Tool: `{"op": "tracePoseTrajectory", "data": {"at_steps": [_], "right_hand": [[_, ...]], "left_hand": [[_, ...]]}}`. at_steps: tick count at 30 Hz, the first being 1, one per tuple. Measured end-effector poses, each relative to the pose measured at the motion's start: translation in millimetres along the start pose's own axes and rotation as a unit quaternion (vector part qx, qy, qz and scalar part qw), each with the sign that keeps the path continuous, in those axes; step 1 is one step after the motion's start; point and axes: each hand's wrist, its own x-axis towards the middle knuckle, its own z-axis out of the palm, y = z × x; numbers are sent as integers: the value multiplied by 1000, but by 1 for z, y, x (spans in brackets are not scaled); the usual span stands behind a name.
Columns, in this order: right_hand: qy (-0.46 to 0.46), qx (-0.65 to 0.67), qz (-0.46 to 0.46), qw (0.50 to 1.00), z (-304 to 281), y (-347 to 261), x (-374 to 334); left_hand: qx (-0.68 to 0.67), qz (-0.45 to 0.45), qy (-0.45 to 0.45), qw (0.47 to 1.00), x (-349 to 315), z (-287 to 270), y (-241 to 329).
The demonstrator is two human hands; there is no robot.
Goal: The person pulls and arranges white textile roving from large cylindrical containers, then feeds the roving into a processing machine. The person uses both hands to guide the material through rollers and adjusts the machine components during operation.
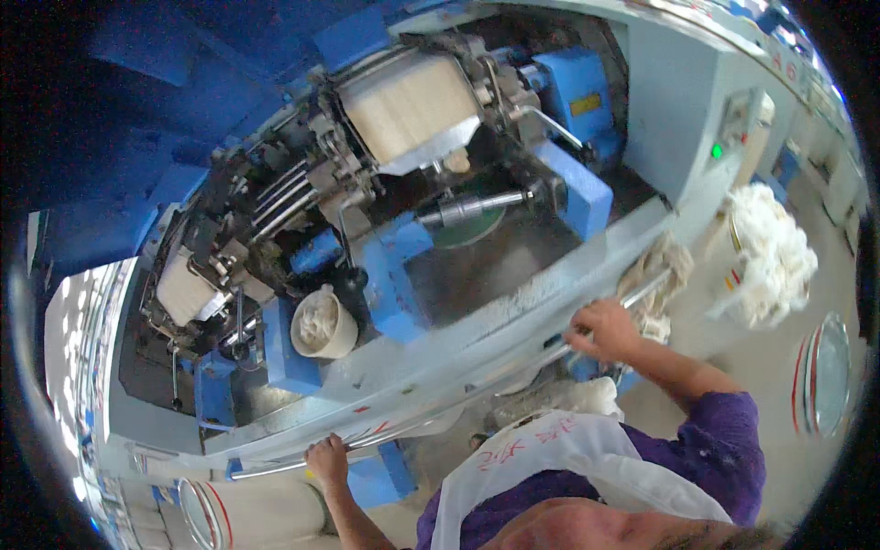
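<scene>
Left hand: the left hand (pixel 327 461) sits low in the view, fingers (pixel 321 451) curled shut around the rail (pixel 513 362) near its lower-left end.
Right hand: the right hand (pixel 605 328) is up and to the right, fingers (pixel 582 323) closed over the same rail, well apart from the left hand.
Rail: a thin shiny metal bar along the front edge of the machine (pixel 642 101). Its long axis runs on a slant from lower left to upper right, bent a little by the lens; the upper end points toward the can (pixel 765 252).
Machine front: a pale grey ledge (pixel 477 321) lies just behind the rail and parallel to it.
Lap roll: a broad cream lap (pixel 408 101) sits high in the machine, between blue brackets.
Pot: a small round pot (pixel 323 323) with white fibre in it stands beside a blue block, above the left hand.
Can: heaped with white sliver, right of the machine.
Fibre: a loose cream tuft (pixel 655 275) hangs just beside the right hand; I cannot tell whether they touch.
Clothing: purple sleeve (pixel 724 440), white apron (pixel 550 449).
</scene>
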Motion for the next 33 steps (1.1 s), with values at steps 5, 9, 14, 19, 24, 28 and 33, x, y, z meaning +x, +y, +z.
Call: {"op": "tracePoseTrajectory", "data": {"at_steps": [5, 9, 14, 19, 24, 28, 33], "right_hand": [[173, 61, -225, 957, -53, -6, 105], [258, 21, -149, 954, -51, -23, 226], [241, -76, -17, 967, -17, -30, 293], [285, -96, -65, 951, -7, -21, 305], [287, -56, -154, 944, -48, -30, 237], [383, -53, -165, 907, -100, -1, 139], [415, -142, 16, 898, -116, 80, 119]], "left_hand": [[-426, 129, -161, 881, 16, -80, 165], [-605, 288, -77, 739, 74, -150, 285], [-776, 69, 174, 603, 218, -181, 349], [-893, -152, 168, 389, 349, -158, 366], [-920, -145, 50, 361, 374, -151, 362], [-917, -163, 3, 364, 373, -153, 357], [-940, -141, -7, 310, 375, -154, 353]]}}
